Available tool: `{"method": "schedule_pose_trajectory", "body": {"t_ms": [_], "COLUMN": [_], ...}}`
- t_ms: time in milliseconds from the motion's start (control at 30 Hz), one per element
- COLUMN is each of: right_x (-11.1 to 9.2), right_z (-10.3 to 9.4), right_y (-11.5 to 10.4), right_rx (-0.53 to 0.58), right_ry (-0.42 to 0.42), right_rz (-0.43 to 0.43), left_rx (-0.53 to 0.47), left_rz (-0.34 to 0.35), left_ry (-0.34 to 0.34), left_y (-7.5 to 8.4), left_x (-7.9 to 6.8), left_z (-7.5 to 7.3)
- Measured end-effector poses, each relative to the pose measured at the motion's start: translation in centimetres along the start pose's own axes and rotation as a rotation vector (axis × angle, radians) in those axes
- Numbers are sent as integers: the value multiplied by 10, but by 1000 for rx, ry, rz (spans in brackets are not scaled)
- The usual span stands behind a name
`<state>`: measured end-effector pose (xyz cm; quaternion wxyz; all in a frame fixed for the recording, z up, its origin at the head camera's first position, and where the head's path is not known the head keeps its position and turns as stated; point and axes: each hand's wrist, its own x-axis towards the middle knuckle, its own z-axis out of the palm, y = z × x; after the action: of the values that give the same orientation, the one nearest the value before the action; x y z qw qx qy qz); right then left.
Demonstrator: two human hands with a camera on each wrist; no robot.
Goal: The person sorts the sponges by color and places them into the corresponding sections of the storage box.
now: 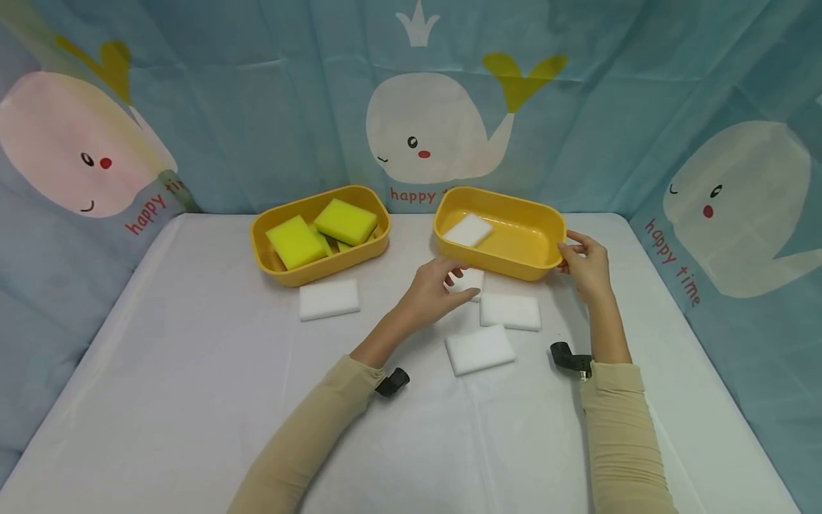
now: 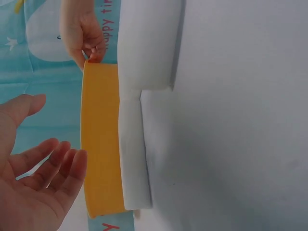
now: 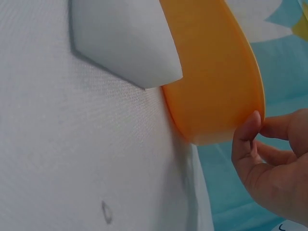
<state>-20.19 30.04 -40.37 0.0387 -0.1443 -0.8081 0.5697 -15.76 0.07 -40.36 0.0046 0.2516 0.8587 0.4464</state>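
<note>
At the back right of the table, my right hand point(image 1: 587, 268) pinches the rim of a yellow tray point(image 1: 523, 270) at its right end; the right wrist view shows thumb and fingers on either side of that rim. One white sponge point(image 1: 469, 230) lies inside this tray, toward its left. My left hand point(image 1: 437, 289) hovers in front of the tray with fingers loosely bent and nothing between them. Beneath it, a white sponge point(image 1: 474, 280) is partly covered by the hand. Two more white sponges, one behind point(image 1: 510, 312) and one nearer point(image 1: 480, 350), lie just right of it.
A second yellow tray point(image 1: 308, 275) at the back left holds several yellow-green sponges point(image 1: 347, 221). In front of it lies another white sponge point(image 1: 330, 299). A blue curtain point(image 1: 276, 107) with whale prints hangs along the back and sides of the white table point(image 1: 193, 371).
</note>
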Motion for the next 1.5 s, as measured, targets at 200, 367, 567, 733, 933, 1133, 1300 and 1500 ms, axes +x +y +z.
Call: {"method": "schedule_pose_trajectory", "body": {"t_ms": [200, 367, 567, 733, 933, 1133, 1300, 1500], "right_x": [1, 1, 0, 1, 3, 2, 2, 3], "right_z": [0, -1, -2, -2, -3, -4, -3, -1], "right_y": [0, 1, 2, 2, 4, 5, 5, 5], "right_rx": [-7, -11, -19, -20, -21, -15, -13, -29], "right_ry": [-12, -23, -41, -57, -55, -53, -46, -39], "right_rz": [-10, -23, -30, -37, -48, -57, -50, -39], "left_rx": [-6, 11, 21, 32, 107, 115, 114, 126], "left_rz": [-17, -20, -51, -59, -7, 13, 7, -4], "left_ry": [-41, -102, -204, -253, -321, -359, -389, -416], "left_y": [0, 1, 4, 7, 8, 6, 5, 2], "left_x": [-10, -17, -20, -24, -28, -32, -33, -33], "left_z": [5, 12, 18, 21, 26, 28, 30, 31]}}
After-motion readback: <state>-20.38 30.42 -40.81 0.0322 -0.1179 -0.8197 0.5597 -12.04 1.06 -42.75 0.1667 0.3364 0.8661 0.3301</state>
